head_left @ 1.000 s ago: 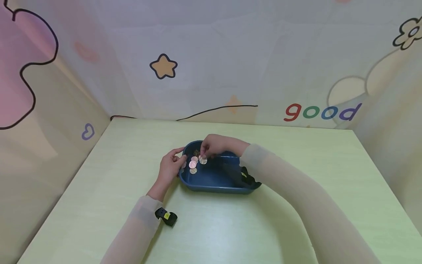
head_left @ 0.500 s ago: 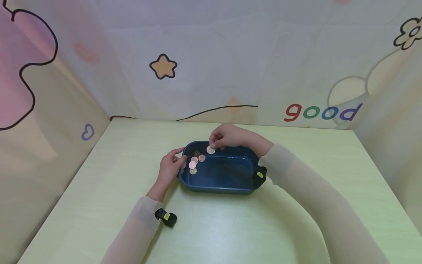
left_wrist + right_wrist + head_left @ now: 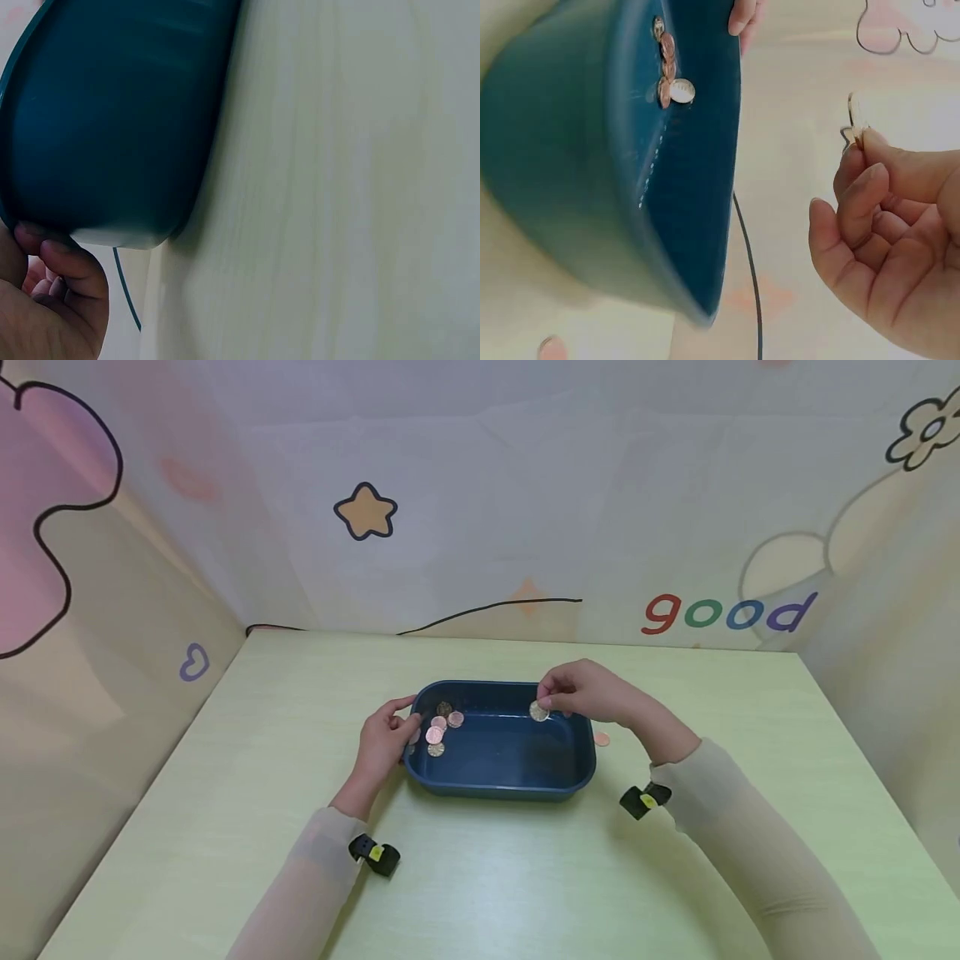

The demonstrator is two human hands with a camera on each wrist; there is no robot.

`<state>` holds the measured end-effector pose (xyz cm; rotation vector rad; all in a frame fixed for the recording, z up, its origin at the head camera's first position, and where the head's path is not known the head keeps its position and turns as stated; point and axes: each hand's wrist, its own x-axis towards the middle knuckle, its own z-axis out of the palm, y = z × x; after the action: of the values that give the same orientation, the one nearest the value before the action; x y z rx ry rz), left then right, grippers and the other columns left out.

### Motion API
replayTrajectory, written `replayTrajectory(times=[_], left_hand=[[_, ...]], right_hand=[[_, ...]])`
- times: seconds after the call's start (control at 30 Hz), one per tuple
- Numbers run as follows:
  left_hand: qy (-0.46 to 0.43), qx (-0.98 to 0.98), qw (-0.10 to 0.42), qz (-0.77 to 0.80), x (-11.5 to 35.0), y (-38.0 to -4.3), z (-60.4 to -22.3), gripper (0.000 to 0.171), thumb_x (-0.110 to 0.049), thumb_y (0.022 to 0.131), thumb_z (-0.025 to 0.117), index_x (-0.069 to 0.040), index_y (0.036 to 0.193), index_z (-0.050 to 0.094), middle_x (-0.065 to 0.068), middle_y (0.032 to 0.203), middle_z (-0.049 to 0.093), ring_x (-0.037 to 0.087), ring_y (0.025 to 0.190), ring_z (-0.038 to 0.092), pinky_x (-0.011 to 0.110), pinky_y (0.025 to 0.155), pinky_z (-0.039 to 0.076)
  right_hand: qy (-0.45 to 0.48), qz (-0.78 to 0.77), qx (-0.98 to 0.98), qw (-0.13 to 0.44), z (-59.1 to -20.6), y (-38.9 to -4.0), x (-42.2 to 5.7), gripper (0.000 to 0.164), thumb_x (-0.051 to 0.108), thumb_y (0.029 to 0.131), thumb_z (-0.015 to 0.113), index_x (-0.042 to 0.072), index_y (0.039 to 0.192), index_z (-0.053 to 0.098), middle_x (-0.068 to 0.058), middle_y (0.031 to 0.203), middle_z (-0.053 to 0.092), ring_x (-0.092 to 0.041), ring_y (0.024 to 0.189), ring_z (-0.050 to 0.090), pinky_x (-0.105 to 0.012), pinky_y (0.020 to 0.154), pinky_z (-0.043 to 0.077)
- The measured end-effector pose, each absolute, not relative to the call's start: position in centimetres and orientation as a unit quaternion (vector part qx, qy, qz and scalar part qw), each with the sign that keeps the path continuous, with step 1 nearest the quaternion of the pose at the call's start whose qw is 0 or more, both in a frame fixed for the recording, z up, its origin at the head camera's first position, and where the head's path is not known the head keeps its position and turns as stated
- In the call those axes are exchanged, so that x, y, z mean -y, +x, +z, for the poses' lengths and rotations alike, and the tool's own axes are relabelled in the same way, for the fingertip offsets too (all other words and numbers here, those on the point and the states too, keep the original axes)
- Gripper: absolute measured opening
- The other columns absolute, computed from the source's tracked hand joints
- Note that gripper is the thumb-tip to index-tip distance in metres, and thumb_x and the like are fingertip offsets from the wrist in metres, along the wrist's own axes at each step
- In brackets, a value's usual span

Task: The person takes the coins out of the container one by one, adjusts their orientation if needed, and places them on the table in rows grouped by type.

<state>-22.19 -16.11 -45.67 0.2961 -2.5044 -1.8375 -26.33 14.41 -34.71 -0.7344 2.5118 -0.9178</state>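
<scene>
A dark blue plastic tray (image 3: 495, 792) stands on the table. My left hand (image 3: 381, 743) grips its left rim, thumb over the edge, as the left wrist view also shows with the left hand (image 3: 64, 289) at the tray's (image 3: 112, 127) corner. Between thumb and fingertips my right hand (image 3: 592, 693) pinches a coin (image 3: 538, 712), above the tray's right end. The right wrist view has this coin (image 3: 856, 112) edge-on in the fingertips of the right hand (image 3: 900, 232). Several coins (image 3: 435, 735), coppery and silvery, lie in the tray's left end.
A copper coin (image 3: 602, 739) lies on the table just right of the tray. The pale green table (image 3: 495, 877) meets a printed backdrop (image 3: 487, 527) at its far edge. Black wrist cameras (image 3: 378, 857) hang under both forearms.
My right hand has lifted a coin from the tray's left end and carried it to the right end. The copper coin on the table has come into view. My left hand stays at the rim.
</scene>
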Motion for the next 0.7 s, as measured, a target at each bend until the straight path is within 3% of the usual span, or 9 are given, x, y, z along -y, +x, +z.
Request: replayTrajectory(times=[0.2,0.33,0.7], left_hand=[[0.092,0.802,0.012,-0.591,16.1,-22.1,-45.6,0.042,-0.013,0.1,0.063,-0.005,0.142,0.06,-0.004,0.064,0.049,0.007,0.048,0.041,0.021,0.045,0.04],[0.092,0.802,0.012,-0.589,16.2,-22.1,-45.6,0.042,-0.013,0.1,0.063,-0.005,0.142,0.06,-0.005,0.064,0.048,0.008,0.048,0.041,0.021,0.045,0.04],[0.093,0.805,0.01,-0.585,16.1,-22.1,-45.5,0.043,-0.014,0.1,0.062,-0.005,0.142,0.059,-0.005,0.063,0.047,0.007,0.048,0.04,0.022,0.045,0.039]], right_hand=[[-0.223,-0.344,-0.895,0.174,-35.5,-24.8,-16.9,0.015,0.013,0.1,0.064,-0.001,0.102,0.068,-0.013,0.09,0.067,-0.018,0.077,0.054,-0.03,0.072,0.045],[-0.196,-0.353,-0.899,0.171,-36.2,-23.9,-18.2,0.015,0.013,0.1,0.064,-0.001,0.102,0.068,-0.01,0.087,0.067,-0.018,0.076,0.055,-0.03,0.07,0.045],[-0.145,-0.383,-0.899,0.158,-38.7,-22.1,-21.3,0.016,0.009,0.102,0.06,-0.005,0.106,0.067,-0.021,0.098,0.069,-0.018,0.084,0.059,-0.034,0.078,0.055]])
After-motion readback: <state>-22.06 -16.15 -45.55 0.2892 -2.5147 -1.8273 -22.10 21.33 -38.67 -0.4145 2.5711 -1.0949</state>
